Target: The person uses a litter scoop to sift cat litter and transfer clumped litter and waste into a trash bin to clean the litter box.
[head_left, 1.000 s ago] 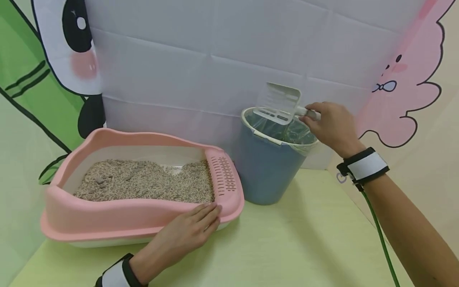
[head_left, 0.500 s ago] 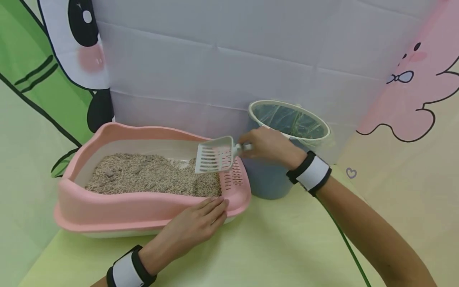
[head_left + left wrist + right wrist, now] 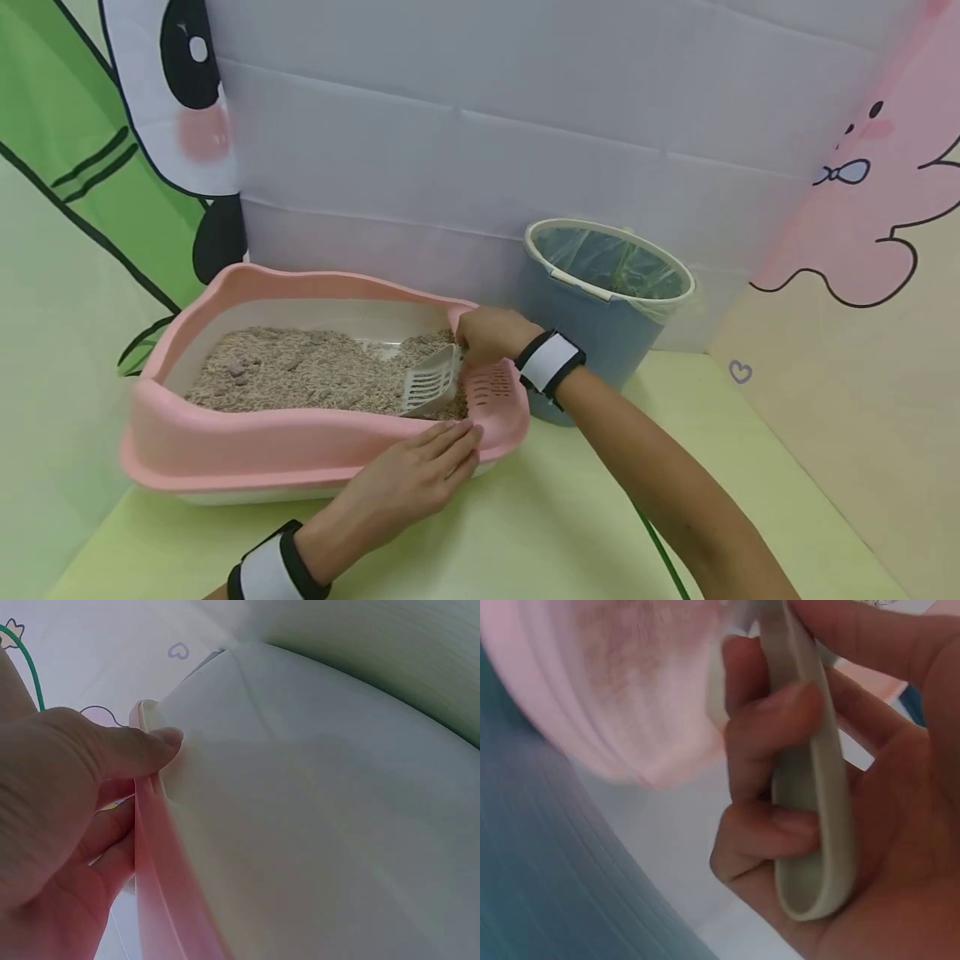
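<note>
A pink-rimmed litter box (image 3: 262,450) holds beige litter (image 3: 292,367) with a few grey clumps. My left hand (image 3: 412,475) grips its front right rim. In the left wrist view the thumb (image 3: 161,746) presses the pale underside while the fingers lie over the pink edge. My right hand (image 3: 491,337) holds a pale litter scoop (image 3: 431,385) by the handle, above the box's slotted right end. The slotted blade is tilted down, its front edge at the litter near the front wall. In the right wrist view the fingers curl round the handle (image 3: 832,847).
A blue bin (image 3: 592,333) with a cream ring and a clear liner stands just right of the box, behind the right forearm. The yellow-green table (image 3: 600,542) runs along the front. Printed cloth walls (image 3: 450,167) close off the back and sides.
My right hand has swung left from over the bin to the litter box and lowered the scoop to the litter. My left hand stays at the box's rim.
</note>
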Motion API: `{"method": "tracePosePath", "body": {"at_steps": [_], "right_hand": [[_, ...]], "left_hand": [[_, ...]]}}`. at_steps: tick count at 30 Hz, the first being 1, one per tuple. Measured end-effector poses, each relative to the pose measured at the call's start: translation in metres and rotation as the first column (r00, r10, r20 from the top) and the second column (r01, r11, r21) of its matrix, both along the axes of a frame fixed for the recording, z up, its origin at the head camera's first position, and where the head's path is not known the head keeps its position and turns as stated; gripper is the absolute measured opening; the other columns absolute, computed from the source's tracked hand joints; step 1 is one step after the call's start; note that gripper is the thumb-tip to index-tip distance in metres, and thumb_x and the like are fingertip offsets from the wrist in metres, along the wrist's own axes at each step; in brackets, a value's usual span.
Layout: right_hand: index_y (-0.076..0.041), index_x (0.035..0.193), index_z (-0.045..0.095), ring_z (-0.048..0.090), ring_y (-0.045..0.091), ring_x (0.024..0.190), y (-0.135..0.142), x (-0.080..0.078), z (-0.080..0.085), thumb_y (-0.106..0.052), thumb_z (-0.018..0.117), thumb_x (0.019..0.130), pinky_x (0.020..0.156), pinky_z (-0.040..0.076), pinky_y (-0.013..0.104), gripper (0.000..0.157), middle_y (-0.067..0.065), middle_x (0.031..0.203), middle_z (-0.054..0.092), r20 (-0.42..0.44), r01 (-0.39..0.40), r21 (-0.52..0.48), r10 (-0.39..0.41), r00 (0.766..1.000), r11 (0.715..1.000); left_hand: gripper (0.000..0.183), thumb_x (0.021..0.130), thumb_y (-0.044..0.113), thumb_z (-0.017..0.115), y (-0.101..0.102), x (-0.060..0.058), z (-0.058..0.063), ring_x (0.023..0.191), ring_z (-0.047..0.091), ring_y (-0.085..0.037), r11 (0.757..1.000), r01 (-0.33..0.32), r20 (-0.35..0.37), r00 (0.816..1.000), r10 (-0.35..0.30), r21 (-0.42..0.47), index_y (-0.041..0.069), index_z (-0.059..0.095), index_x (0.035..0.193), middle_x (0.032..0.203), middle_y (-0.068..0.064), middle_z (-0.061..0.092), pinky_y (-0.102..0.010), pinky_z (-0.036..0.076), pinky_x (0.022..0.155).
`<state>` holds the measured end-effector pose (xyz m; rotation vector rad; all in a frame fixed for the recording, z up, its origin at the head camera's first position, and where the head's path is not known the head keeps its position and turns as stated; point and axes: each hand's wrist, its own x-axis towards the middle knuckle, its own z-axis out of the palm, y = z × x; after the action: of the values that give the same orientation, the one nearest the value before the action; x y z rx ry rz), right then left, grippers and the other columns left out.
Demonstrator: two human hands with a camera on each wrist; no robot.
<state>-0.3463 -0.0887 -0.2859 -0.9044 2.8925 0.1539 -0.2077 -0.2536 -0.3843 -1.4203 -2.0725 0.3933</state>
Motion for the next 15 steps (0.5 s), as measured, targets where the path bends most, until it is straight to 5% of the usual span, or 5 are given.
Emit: {"method": "tracePosePath", "body": {"at_steps": [5, 15], "right_hand": [[-0.012, 0.093, 0.074, 0.056, 0.011, 0.069, -0.003, -0.016, -0.026, -0.023, 0.071, 0.08, 0.06, 0.05, 0.027, 0.017, -0.003, 0.082, 0.066, 0.04, -0.056, -0.117, 0.061, 0.997, 0.992], [-0.014, 0.099, 0.073, 0.058, 0.009, 0.073, -0.015, -0.023, -0.04, -0.033, 0.071, 0.082, 0.066, 0.052, 0.026, 0.025, -0.002, 0.091, 0.07, 0.019, -0.055, -0.2, 0.06, 0.998, 0.978]], "left_hand": [[0.048, 0.081, 0.002, 0.065, 0.002, 0.001, -0.001, 0.128, 0.037, -0.032, 1.0, 0.013, -0.016, 1.0, -0.013, 0.002, 0.002, 0.055, 0.128, 0.139, -0.018, 0.046, -0.041, 0.032, 0.108], [0.046, 0.082, 0.006, 0.063, 0.001, -0.001, -0.001, 0.127, 0.038, -0.031, 1.0, 0.021, -0.055, 0.998, -0.021, 0.001, 0.002, 0.055, 0.127, 0.138, -0.018, 0.047, -0.04, 0.033, 0.107]]}}
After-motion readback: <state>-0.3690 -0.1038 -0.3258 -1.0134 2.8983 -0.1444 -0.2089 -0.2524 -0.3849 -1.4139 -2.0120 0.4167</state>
